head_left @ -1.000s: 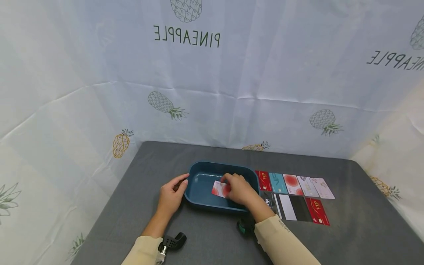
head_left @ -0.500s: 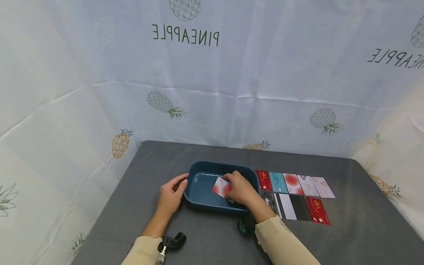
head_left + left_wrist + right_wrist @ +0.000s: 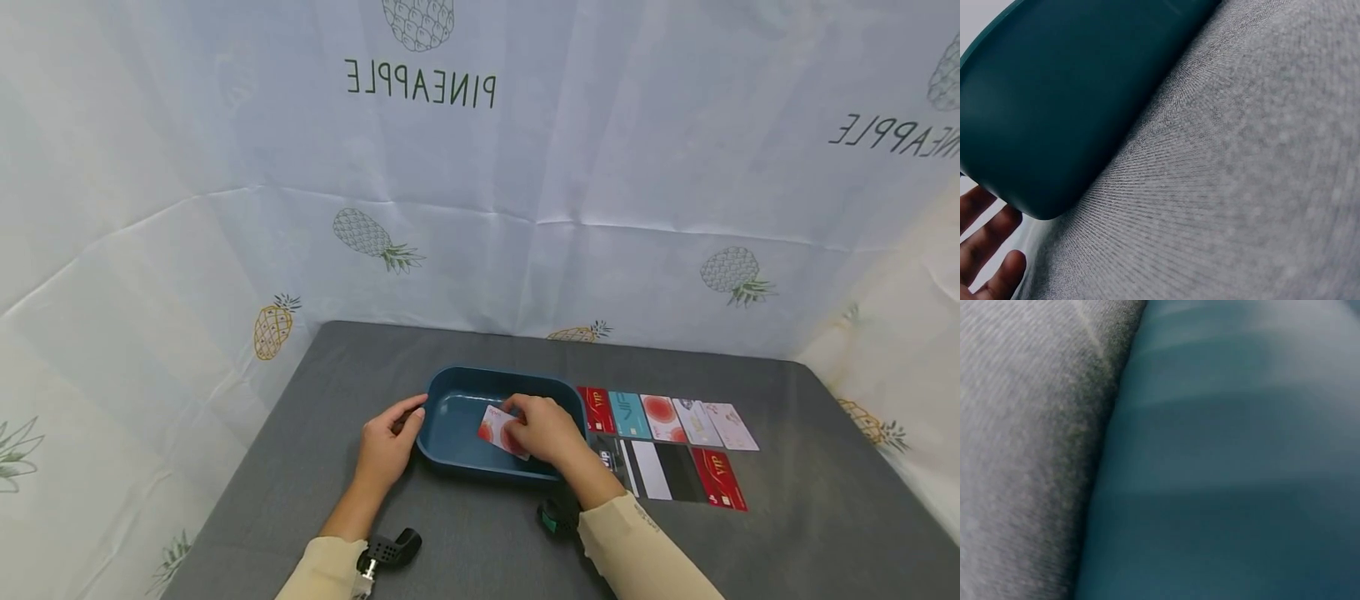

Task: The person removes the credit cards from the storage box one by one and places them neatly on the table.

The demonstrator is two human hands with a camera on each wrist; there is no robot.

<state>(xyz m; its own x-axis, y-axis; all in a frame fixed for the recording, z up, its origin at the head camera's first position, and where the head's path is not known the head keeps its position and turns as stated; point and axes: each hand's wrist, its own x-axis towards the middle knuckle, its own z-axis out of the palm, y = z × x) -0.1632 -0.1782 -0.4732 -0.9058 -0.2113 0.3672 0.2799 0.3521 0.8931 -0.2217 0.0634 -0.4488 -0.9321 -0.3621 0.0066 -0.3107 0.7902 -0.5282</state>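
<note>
A dark blue rectangular tray [image 3: 450, 423] rests on the grey cloth. Inside its right half, my right hand [image 3: 549, 432] pinches a white-and-red patterned card [image 3: 495, 429] by its right side, the fingertips partly hiding it. My left hand [image 3: 386, 448] lies at the tray's left end, touching it with loosely extended fingers. In the left wrist view, fingertips [image 3: 1005, 224] meet the tray's outer wall [image 3: 1054, 119]. The right wrist view holds only the tray's outside [image 3: 1222, 487] and the cloth; the right hand is out of that frame.
Two rows of cards lie flat right of the tray: a red VIP card [image 3: 597, 410], a teal card [image 3: 630, 414], a red-circle card [image 3: 663, 418] and several others. The right forearm partly covers the lower row. A white pineapple-print curtain [image 3: 525, 167] hangs behind the table.
The card in my right hand tilted and turned within the tray, then dropped slightly back. My left hand has stayed at the tray's left end.
</note>
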